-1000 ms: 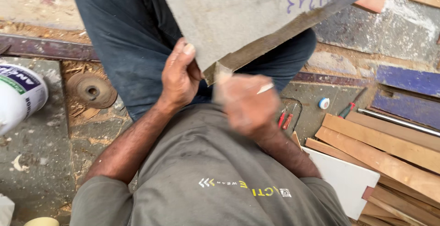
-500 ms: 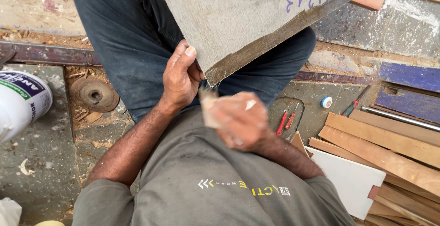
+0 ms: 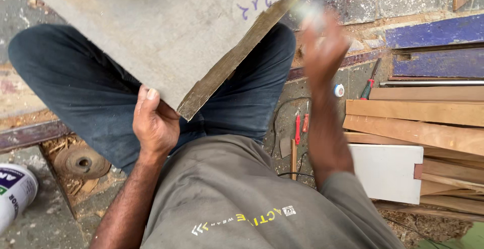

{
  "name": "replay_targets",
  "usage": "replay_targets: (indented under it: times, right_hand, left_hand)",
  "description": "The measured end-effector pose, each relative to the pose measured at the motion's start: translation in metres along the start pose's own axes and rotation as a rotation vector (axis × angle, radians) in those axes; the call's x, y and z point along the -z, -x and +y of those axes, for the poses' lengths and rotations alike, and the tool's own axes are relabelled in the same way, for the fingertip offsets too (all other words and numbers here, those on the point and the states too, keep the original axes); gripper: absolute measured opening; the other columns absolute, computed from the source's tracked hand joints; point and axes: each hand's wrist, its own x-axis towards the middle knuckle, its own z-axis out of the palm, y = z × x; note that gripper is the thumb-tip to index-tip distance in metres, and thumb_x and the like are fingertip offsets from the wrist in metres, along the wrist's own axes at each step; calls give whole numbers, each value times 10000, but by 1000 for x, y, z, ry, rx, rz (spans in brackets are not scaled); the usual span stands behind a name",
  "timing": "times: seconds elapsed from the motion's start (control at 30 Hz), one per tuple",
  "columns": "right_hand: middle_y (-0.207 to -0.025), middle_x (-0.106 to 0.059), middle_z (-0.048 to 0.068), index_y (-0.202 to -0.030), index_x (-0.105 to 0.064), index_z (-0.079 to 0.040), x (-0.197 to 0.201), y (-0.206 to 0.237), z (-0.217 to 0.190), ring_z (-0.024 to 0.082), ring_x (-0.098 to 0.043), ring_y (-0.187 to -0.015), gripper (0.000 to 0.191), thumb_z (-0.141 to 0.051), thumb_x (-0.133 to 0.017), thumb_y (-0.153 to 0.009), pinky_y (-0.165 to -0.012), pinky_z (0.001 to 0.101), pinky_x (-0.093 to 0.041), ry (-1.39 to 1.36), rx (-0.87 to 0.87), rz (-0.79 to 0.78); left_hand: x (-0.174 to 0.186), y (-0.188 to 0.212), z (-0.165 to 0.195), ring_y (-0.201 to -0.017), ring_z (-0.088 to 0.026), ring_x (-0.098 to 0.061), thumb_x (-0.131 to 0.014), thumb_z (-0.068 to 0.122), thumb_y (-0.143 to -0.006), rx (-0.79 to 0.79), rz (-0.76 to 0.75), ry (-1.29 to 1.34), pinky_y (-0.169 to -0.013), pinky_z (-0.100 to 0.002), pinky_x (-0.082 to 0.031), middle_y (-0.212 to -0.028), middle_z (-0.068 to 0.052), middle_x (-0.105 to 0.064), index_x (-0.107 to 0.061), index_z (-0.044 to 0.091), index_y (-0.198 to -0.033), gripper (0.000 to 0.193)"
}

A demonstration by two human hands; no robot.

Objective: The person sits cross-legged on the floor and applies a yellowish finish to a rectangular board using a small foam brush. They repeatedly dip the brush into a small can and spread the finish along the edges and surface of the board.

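Observation:
A large grey board (image 3: 151, 32) with a rough wooden edge is held tilted over my crossed legs in dark trousers. My left hand (image 3: 154, 123) grips its near lower corner, thumb on the grey face. My right hand (image 3: 322, 52) is raised to the right of the board's edge, blurred by motion. A small pale piece (image 3: 308, 11) shows at its fingertips, too blurred to identify. The right hand is apart from the board.
Wooden planks (image 3: 418, 123) and a white panel (image 3: 385, 171) lie at the right. Red-handled tools (image 3: 301, 127) and a cable rest on the floor beside my knee. A round disc (image 3: 80, 162) and a white container (image 3: 15, 193) sit at the left. Blue boards (image 3: 433, 32) lie beyond.
My right hand has swung from below the board's corner up and to the right along its edge. The view has shifted, and the left hand keeps its grip on the corner.

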Motion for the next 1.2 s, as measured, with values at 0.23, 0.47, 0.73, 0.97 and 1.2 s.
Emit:
replay_targets:
  times: [0.23, 0.47, 0.73, 0.97, 1.2]
  right_hand:
    - [-990, -751, 146, -1084, -738, -23, -38, -37, 66, 273, -714, -864, 109, -69, -702, -992, -778, 431, -578, 195, 206, -13]
    - [-948, -730, 179, -1109, -710, 43, -11, -15, 53, 257, -719, -850, 161, -3, -660, -963, -736, 397, -570, -100, 45, -38]
    - [-852, -718, 116, -1010, -728, -30, -31, -74, 105, 263, -650, -685, 118, -129, -665, -1014, -623, 431, -492, 275, 17, -79]
    - [-987, -755, 137, -1129, -733, 17, 24, 17, -53, 204, -732, -848, 183, -54, -678, -969, -766, 310, -555, -433, -90, -350]
    - [-1003, -729, 65, -1152, -708, 83, 37, 31, -31, 94, -649, -870, 183, -12, -662, -1003, -781, 248, -517, -730, -469, -15]
  left_hand:
    - [-25, 2, 2, -1176, -205, -662, -493, 274, -1064, -27, -5, -20, -1008, -352, -558, -1289, -131, -629, -445, -12, -1412, 453]
    - [-41, 0, 6, -1290, -233, -609, -493, 262, -1037, -9, 36, -12, -1115, -401, -509, -1405, -150, -568, -372, -21, -1515, 568]
    - [-45, 0, 3, -1319, -245, -587, -479, 281, -1038, -2, 35, -37, -1136, -424, -488, -1413, -154, -560, -370, -17, -1500, 560]
    - [-3, -7, -19, -1179, -224, -631, -548, 172, -1066, -1, 34, 17, -1011, -416, -564, -1262, -119, -606, -458, 4, -1381, 368]
    - [-26, -28, -85, -927, -186, -727, -640, 124, -980, 217, -169, -409, -844, -364, -645, -1062, -106, -697, -585, -18, -1200, 267]
